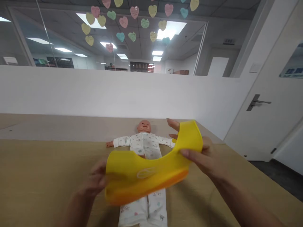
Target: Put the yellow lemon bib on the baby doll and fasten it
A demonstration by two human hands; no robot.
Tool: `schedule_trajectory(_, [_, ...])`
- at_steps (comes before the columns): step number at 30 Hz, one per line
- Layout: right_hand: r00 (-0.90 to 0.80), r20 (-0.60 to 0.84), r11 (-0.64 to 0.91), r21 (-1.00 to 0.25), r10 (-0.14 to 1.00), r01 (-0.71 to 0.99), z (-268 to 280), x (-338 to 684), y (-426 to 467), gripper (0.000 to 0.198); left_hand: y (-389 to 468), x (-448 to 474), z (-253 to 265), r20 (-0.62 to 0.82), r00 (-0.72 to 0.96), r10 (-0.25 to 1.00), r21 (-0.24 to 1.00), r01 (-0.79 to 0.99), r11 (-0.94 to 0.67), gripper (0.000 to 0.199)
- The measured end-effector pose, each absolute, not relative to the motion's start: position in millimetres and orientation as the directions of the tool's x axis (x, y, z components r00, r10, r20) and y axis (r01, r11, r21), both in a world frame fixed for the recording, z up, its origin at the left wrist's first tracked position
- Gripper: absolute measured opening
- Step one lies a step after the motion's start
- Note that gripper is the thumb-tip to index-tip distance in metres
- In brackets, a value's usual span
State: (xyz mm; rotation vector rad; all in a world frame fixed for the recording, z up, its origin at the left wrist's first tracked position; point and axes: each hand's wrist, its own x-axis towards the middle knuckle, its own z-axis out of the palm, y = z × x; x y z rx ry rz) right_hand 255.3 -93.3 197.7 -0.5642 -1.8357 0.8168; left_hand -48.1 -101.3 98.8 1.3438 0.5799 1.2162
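A yellow silicone baby bib (163, 162) with an orange lower edge is held up in the air, tilted with its right end higher. My left hand (96, 179), blurred by motion, is closed on the bib's left end. With the thumb in front and other fingers behind, my right hand (201, 154) grips the raised right strap. Beyond and below the bib, a baby doll (144, 126) lies on its back, arms spread, in white printed clothes (143, 143). The bib hides much of the doll's middle.
The doll lies on a wooden table (47, 176), with a greyish strip (59, 127) along its back. Behind stands a white wall (99, 93) topped by glass with heart-shaped paper notes (134, 12). A door with a metal handle (257, 102) is at the right.
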Motion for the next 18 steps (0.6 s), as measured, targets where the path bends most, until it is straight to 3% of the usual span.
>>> schedule_trajectory(2, [-0.324, 0.585, 0.607, -0.793, 0.743, -0.040, 193.9, 250.2, -77.2, 0.015, -85.6, -35.6, 120.0, 0.250, 0.411, 0.877, 0.939, -0.323, -0.117, 0.036])
schedule_trajectory(8, [-0.221, 0.599, 0.601, -0.796, 0.769, -0.068, 192.7, 240.5, -26.5, 0.026, -42.5, -11.5, 161.2, 0.130, 0.306, 0.943, 0.975, -0.211, -0.066, 0.041])
schedule_trajectory(13, [-0.143, 0.612, 0.619, -0.785, 0.778, 0.009, 180.7, 234.3, 25.1, 0.039, 0.4, -10.8, 170.8, 0.141, 0.089, 0.986, 0.990, 0.000, -0.142, 0.043])
schedule_trajectory(18, [-0.091, 0.626, 0.632, -0.760, 0.775, 0.153, 153.8, 224.9, 84.9, 0.036, 54.3, -12.2, 155.6, 0.192, 0.006, 0.981, 0.980, 0.050, -0.192, 0.043])
